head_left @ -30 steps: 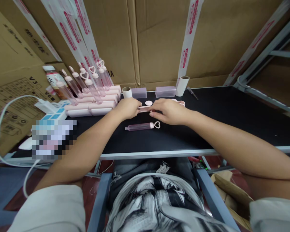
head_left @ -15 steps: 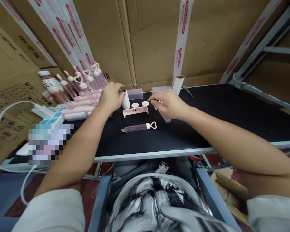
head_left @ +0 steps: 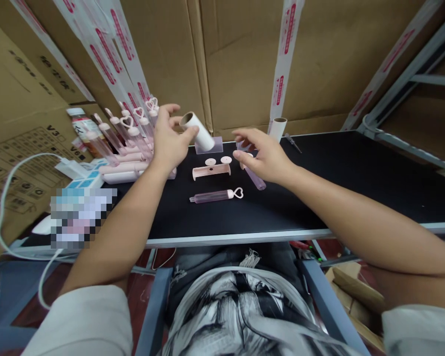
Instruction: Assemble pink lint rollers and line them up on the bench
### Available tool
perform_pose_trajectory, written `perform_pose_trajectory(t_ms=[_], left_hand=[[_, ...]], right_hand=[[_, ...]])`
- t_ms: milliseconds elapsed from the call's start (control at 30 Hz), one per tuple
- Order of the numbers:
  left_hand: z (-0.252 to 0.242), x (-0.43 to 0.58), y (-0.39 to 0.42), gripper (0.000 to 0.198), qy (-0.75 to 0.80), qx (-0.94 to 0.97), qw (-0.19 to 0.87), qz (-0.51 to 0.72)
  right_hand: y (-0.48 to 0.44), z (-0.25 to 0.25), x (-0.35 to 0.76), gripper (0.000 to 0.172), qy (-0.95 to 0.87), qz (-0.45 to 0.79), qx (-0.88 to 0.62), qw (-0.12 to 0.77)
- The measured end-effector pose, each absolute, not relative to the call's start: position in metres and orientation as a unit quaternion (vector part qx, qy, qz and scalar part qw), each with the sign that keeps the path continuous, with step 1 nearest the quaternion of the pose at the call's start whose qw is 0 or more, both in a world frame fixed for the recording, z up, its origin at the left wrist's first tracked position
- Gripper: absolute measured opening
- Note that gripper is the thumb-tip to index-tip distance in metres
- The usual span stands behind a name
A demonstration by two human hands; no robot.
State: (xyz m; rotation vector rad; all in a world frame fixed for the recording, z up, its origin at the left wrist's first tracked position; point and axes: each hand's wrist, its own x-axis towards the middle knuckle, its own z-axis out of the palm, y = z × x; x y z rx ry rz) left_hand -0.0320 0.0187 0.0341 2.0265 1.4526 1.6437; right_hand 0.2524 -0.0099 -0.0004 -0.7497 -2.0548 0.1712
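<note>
Tilted in the air, a white cardboard-cored roll (head_left: 200, 133) is gripped by my left hand (head_left: 170, 141), its open end toward the upper left. My right hand (head_left: 265, 155) hovers with fingers apart above a clear purple tube (head_left: 257, 179) and partly hides a pink piece there. Between the hands lie two round pink discs (head_left: 226, 160) and a pink half-shell holder (head_left: 211, 171). Closer to me rests a clear tube with a heart-shaped handle (head_left: 215, 196). A translucent purple block (head_left: 209, 145) stands behind the lifted roll.
Several heart-handled tubes on pink bases (head_left: 133, 136) crowd the left, beside a bottle (head_left: 82, 126) and a power strip (head_left: 83, 183). At the back right are another white roll (head_left: 278, 129) and a small screwdriver (head_left: 293, 143). Cardboard (head_left: 241, 59) walls the black table's (head_left: 356, 188) rear.
My left hand has lifted the white roll off the table and tilted it. My right hand's fingers have spread apart.
</note>
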Motion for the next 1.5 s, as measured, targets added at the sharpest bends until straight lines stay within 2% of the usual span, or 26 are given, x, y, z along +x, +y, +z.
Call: perform_pose_trajectory(t_ms=[67, 133, 233, 333, 400, 467, 567, 667, 767, 833, 900, 967, 1067, 1133, 1233, 1367, 1500], left_hand=[[0.037, -0.017, 0.012, 0.065, 0.408, 0.677, 0.153, 0.593], [0.039, 0.001, 0.004, 0.067, 0.370, 0.679, 0.207, 0.600], [0.042, 0.021, -0.003, 0.066, 0.380, 0.686, 0.260, 0.564], [0.047, 0.026, 0.001, 0.052, 0.439, 0.693, 0.275, 0.501], [0.050, 0.023, 0.008, 0.043, 0.483, 0.700, 0.268, 0.452], [0.049, 0.018, 0.016, 0.046, 0.528, 0.712, 0.244, 0.394], [0.043, 0.015, 0.029, 0.038, 0.602, 0.739, 0.139, 0.268], [0.037, 0.021, 0.040, 0.033, 0.667, 0.737, 0.055, 0.093], [0.035, 0.028, 0.050, 0.038, 0.689, 0.723, 0.041, -0.032], [0.034, 0.030, 0.054, 0.033, 0.685, 0.725, 0.054, -0.051], [0.033, 0.027, 0.056, 0.025, 0.679, 0.730, 0.074, 0.011], [0.034, 0.019, 0.053, 0.025, 0.654, 0.733, 0.107, 0.153], [0.038, 0.003, 0.041, 0.034, 0.559, 0.707, 0.227, 0.368], [0.042, -0.007, 0.030, 0.043, 0.489, 0.679, 0.317, 0.447], [0.042, -0.016, 0.014, 0.050, 0.434, 0.656, 0.364, 0.498], [0.035, -0.015, 0.004, 0.054, 0.421, 0.682, 0.346, 0.488], [0.028, -0.012, 0.004, 0.049, 0.420, 0.687, 0.336, 0.489]], right_hand=[[-0.010, -0.001, 0.252, 0.069, -0.821, 0.083, -0.302, 0.477], [-0.010, -0.001, 0.252, 0.078, -0.814, 0.106, -0.300, 0.486], [-0.007, -0.002, 0.252, 0.065, -0.806, 0.126, -0.321, 0.481], [0.003, -0.003, 0.256, 0.055, -0.786, 0.097, -0.358, 0.494], [0.012, -0.004, 0.261, 0.053, -0.769, 0.069, -0.375, 0.513], [0.020, -0.005, 0.265, 0.053, -0.758, 0.052, -0.387, 0.523], [0.026, -0.006, 0.269, 0.053, -0.753, 0.052, -0.395, 0.524], [0.025, -0.008, 0.267, 0.050, -0.756, 0.062, -0.392, 0.520], [0.022, -0.009, 0.264, 0.045, -0.759, 0.071, -0.388, 0.518], [0.021, -0.008, 0.263, 0.043, -0.762, 0.076, -0.386, 0.515], [0.021, -0.008, 0.264, 0.042, -0.769, 0.075, -0.387, 0.503], [0.022, -0.007, 0.266, 0.041, -0.782, 0.068, -0.392, 0.479], [0.021, -0.006, 0.267, 0.039, -0.799, 0.062, -0.403, 0.443], [0.018, -0.005, 0.266, 0.038, -0.806, 0.058, -0.401, 0.430], [0.013, -0.003, 0.263, 0.039, -0.819, 0.049, -0.385, 0.423], [0.008, -0.002, 0.262, 0.040, -0.831, 0.048, -0.357, 0.423], [0.009, -0.003, 0.265, 0.039, -0.837, 0.045, -0.340, 0.426]])
